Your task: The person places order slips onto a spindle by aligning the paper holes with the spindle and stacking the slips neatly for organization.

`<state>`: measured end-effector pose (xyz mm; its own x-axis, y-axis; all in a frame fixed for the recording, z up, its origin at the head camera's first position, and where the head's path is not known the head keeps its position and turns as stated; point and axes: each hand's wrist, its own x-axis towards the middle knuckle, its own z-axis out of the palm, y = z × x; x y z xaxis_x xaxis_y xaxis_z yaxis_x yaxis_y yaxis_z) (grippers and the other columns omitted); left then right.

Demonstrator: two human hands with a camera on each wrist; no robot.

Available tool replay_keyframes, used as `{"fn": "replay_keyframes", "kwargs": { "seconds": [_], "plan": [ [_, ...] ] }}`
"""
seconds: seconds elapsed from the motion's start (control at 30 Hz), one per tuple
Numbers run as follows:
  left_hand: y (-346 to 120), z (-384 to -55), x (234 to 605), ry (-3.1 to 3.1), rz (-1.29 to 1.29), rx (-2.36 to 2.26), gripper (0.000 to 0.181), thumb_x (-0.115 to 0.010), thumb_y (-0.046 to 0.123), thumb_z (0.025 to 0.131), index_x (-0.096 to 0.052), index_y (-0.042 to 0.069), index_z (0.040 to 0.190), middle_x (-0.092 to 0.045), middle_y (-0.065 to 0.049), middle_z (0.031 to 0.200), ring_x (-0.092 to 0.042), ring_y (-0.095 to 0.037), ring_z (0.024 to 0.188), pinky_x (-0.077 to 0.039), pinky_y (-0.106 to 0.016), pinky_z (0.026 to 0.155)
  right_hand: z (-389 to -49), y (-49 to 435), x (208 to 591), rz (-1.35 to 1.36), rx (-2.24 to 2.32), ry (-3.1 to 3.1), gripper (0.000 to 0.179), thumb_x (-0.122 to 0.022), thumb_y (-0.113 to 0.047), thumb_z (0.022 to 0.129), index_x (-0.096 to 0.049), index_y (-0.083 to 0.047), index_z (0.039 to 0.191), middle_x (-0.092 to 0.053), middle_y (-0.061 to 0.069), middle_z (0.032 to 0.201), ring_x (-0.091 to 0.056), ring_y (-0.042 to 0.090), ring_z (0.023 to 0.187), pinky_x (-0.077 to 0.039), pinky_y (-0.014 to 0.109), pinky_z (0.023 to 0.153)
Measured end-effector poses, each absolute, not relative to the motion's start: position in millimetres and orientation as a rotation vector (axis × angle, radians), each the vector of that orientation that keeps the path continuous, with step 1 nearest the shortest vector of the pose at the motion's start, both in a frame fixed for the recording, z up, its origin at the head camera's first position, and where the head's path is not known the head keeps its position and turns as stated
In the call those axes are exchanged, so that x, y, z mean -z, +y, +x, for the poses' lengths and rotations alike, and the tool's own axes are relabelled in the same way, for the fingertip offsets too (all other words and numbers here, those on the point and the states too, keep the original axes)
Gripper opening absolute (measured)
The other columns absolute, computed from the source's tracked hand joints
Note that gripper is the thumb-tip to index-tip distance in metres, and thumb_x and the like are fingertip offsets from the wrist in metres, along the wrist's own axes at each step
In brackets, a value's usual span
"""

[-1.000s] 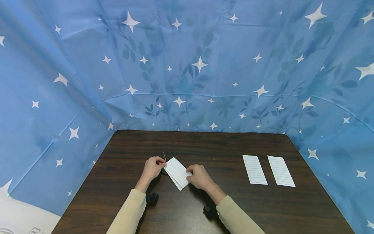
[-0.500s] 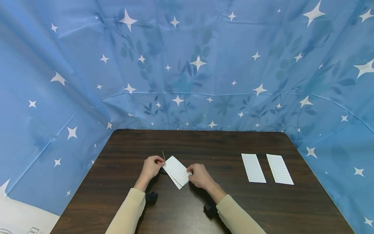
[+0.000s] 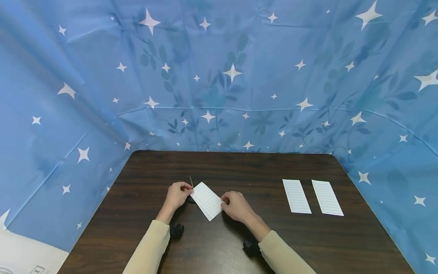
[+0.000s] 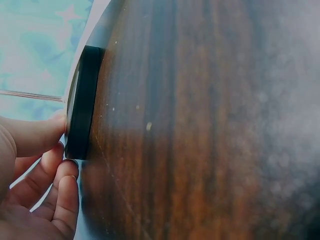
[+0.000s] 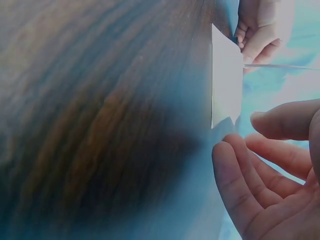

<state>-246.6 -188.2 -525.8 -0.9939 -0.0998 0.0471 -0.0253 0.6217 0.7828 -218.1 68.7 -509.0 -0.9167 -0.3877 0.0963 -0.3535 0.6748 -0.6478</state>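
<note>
In the head view, my left hand (image 3: 176,195) is at the left corner of a small pile of white lined slips (image 3: 207,201). A thin upright metal rod (image 3: 191,182) rises there from a round black base (image 4: 82,102), like a paper spike. The left wrist view has my thumb on the spike's top side and my fingers curled against the base edge, holding it. Beside the slips' right corner is my right hand (image 3: 236,207). In the right wrist view its thumb (image 5: 287,120) and fingers (image 5: 242,175) stand apart, with the slips' edge just beyond them.
Two more lined slips (image 3: 297,196) (image 3: 327,198) lie side by side on the right of the dark wooden table (image 3: 253,171). Black wrist cameras (image 3: 176,231) sit under both forearms. A blue star-patterned curtain (image 3: 219,76) hangs behind the table.
The slips' lower edges, spread apart before, now nearly line up. My right hand and forearm have shifted slightly right. My left hand stays at the spike.
</note>
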Motion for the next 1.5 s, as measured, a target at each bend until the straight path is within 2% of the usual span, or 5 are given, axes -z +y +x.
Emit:
{"fn": "replay_keyframes", "kwargs": {
  "seconds": [0.87, 1.5],
  "plan": [
    [-190.0, -247.7, 528.8, -2.762, 0.112, 1.319, 0.004, -0.075, 0.009, 0.091, -0.076, 0.006, 0.093, -0.064, -0.003, 0.08, -0.055, -0.018, 0.071, -0.045, -0.033, 0.064, -206.1, 107.4, 492.6, -0.674, 0.956, 2.922, 0.013, -0.072, -0.014, 0.094, -0.075, -0.006, 0.104, -0.065, -0.003, 0.089, -0.06, 0.01, 0.078, -0.051, 0.035, 0.069],
    [-190.3, -246.9, 530.7, -2.737, 0.097, 1.341, 0.004, -0.076, 0.009, 0.09, -0.077, 0.007, 0.093, -0.065, -0.002, 0.082, -0.055, -0.017, 0.073, -0.045, -0.033, 0.067, -195.0, 139.7, 483.0, -0.526, 1.014, 2.963, 0.015, -0.073, -0.013, 0.093, -0.075, -0.007, 0.107, -0.065, -0.005, 0.091, -0.058, 0.008, 0.079, -0.052, 0.035, 0.073]
  ]
}}
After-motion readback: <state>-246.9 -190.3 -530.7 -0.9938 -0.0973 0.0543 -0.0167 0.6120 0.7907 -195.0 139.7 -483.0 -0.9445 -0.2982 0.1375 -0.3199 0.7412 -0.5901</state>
